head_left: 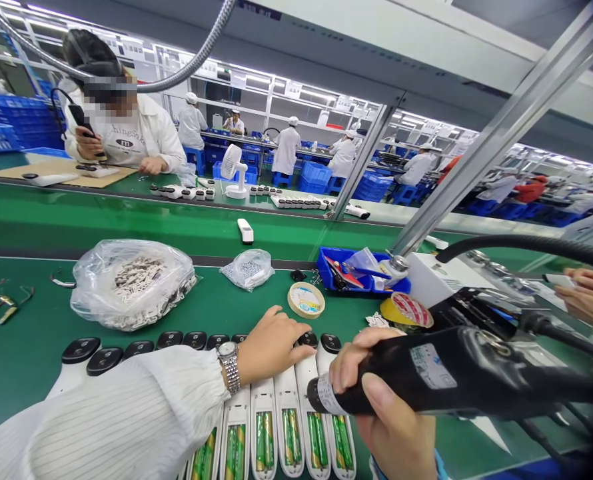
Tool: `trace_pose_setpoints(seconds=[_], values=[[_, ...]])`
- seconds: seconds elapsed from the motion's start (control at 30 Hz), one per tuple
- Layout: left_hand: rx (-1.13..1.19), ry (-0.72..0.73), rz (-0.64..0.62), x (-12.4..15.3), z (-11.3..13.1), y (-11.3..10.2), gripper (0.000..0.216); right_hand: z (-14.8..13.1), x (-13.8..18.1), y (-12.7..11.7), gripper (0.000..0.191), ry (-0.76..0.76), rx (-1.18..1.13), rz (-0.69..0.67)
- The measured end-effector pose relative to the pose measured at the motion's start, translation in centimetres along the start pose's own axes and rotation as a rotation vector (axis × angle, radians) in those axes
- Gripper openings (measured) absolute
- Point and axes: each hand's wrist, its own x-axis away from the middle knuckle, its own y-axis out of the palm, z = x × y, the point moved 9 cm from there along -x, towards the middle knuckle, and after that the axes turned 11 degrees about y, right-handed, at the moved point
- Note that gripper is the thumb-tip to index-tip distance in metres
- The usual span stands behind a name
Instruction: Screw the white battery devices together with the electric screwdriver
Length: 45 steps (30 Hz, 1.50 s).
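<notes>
My right hand [376,400] is wrapped round a black electric screwdriver [441,373] that points left over a row of white devices [286,413]. These lie side by side on the green mat with black round heads and open battery bays showing green cells. My left hand [271,347] rests fingers-down on the upper ends of the middle devices, wrist watch [230,365] showing. Its fingers lie curled over them and hold nothing that I can see.
A clear bag of small white parts [131,283] and a smaller bag [249,269] lie behind the row. Tape rolls [306,299] and a blue tray [361,273] sit to the right. Beyond the conveyor [126,227] a person works; another person's hands [589,293] are at the right edge.
</notes>
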Motion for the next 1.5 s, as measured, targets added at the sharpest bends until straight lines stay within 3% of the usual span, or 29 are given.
trace_pose_setpoints(seconds=[0.23, 0.63, 0.73, 0.83, 0.97, 1.1, 1.3, 1.5], values=[[0.002, 0.002, -0.010, 0.0, -0.2, 0.3, 0.034, 0.9, -0.2, 1.3, 0.022, 0.004, 0.051, -0.107], [0.018, 0.000, -0.014, -0.1, -0.5, 0.5, 0.030, 2.2, -0.2, 1.8, 0.025, 0.072, 0.016, -0.093], [0.020, -0.005, -0.024, -0.1, -0.4, 0.5, 0.030, 1.4, -0.3, 1.7, 0.023, 0.084, 0.005, -0.117], [0.015, -0.018, -0.025, 0.0, -0.3, 0.4, 0.033, -1.1, -1.4, 1.1, 0.023, 0.014, -0.036, -0.121], [0.014, -0.025, -0.013, 0.1, 0.0, 0.0, 0.036, -4.2, -5.0, -1.8, 0.018, -0.249, -0.115, 0.086], [0.014, -0.032, -0.004, 0.2, 0.0, -0.1, 0.036, -2.0, -9.3, -4.1, 0.015, -0.367, -0.086, 0.314], [0.022, -0.030, 0.000, 0.0, -0.2, 0.0, 0.031, 2.8, -13.2, -4.2, 0.019, -0.306, -0.091, 0.333], [0.081, -0.048, 0.045, 0.0, -0.2, -0.5, 0.034, 2.3, -13.0, -3.8, 0.022, -0.278, -0.106, 0.346]])
